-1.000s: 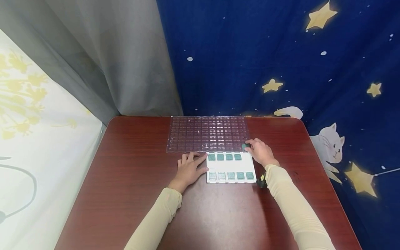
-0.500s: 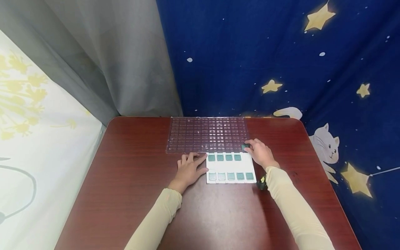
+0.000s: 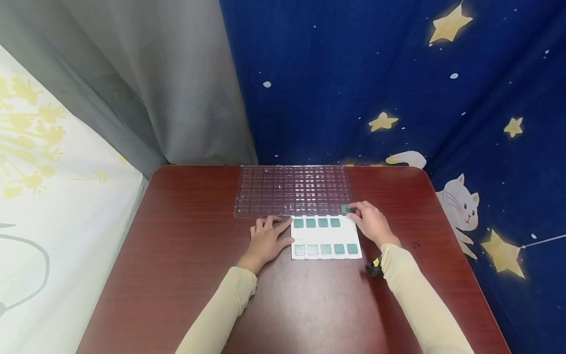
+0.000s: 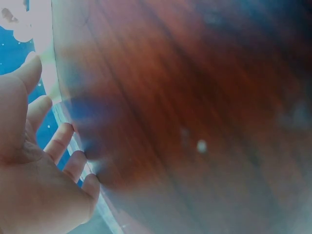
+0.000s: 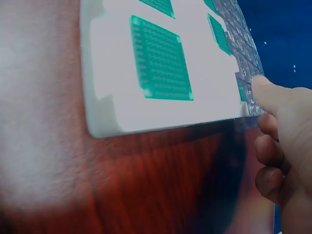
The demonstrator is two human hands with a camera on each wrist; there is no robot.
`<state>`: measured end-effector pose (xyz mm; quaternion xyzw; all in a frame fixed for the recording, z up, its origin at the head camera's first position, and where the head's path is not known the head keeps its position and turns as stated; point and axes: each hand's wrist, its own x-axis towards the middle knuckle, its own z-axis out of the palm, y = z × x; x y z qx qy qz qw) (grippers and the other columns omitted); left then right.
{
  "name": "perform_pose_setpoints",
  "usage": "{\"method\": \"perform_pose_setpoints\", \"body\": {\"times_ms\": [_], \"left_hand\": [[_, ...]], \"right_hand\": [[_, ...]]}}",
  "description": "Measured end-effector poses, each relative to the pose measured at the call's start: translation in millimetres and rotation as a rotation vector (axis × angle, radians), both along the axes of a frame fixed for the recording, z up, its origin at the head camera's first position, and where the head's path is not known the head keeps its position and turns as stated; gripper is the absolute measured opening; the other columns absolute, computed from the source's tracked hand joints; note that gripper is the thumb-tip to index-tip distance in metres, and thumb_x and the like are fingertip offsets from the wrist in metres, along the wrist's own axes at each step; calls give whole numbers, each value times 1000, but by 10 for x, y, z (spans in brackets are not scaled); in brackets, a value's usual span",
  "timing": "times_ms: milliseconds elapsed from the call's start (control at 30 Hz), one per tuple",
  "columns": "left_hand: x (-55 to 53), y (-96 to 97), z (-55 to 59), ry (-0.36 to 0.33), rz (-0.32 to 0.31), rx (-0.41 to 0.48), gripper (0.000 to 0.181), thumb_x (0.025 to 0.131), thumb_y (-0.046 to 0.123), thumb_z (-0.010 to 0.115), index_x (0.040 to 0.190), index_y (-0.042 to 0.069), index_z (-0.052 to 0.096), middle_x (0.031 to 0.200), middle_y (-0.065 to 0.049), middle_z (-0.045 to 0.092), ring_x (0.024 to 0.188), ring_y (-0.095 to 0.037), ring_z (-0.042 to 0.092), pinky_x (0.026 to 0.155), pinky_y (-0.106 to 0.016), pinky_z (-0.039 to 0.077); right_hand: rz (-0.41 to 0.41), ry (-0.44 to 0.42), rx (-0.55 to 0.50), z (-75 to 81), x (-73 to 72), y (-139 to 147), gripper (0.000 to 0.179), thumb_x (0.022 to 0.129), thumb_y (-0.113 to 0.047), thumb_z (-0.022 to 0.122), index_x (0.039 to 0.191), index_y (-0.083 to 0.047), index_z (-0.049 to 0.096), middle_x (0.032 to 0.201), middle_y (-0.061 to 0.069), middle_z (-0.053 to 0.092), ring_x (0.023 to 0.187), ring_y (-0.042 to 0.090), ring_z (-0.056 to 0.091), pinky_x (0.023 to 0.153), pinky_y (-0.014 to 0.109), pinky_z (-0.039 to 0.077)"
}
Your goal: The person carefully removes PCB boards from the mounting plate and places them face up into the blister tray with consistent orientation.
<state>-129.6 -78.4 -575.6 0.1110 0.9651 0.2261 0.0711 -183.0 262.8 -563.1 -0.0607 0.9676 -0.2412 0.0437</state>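
Note:
In the head view, a white board bears two rows of small green perforated circuit boards. Its upper row has a bare spot at the right end. My left hand lies at the board's left edge, fingers extended and fingertips on the rim. Behind stands a clear plastic grid tray with many pockets. A green circuit board sits in its front right corner pocket. My right hand is just right of that piece, thumb and forefinger apart at its edge. The right wrist view shows the other fingers curled.
Everything lies on a reddish-brown table. The grid tray reaches the table's far edge, against a blue star-patterned curtain. A grey curtain hangs at the back left. A dark device is at my right wrist.
My right hand has drawn back slightly to the right, and the green circuit board in the tray's corner shows more fully. The left hand and white board keep their place.

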Motion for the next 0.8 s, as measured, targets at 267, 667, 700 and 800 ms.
{"method": "perform_pose_setpoints", "body": {"times_ms": [267,667,700,800], "left_hand": [[0,-6,4,-4,3,2,63,95,58,62,153,39,45,151,-5,45,130,-35,37,98,-53,30],[7,-8,18,8,4,14,63,95,57,64,153,37,47,150,-6,46,129,-35,37,96,-52,30],[6,-9,17,9,4,15,63,95,56,64,152,37,47,150,-6,46,129,-35,37,96,-53,30],[7,-9,20,4,1,10,63,95,57,63,153,38,46,151,-6,45,128,-35,37,96,-53,30]], "right_hand": [[7,-11,-144,-48,149,63,29,95,-28,74,119,-13,70,91,4,59,84,21,54,73,32,44],[44,-28,-226,-40,411,135,23,90,-26,80,110,-16,74,82,0,55,71,15,50,63,24,41],[50,-34,-236,-41,432,135,23,89,-26,80,110,-16,74,82,-1,55,70,14,50,63,24,41],[60,-54,-265,-50,486,134,25,87,-24,83,108,-14,75,81,-1,54,68,12,49,61,23,40]]}}
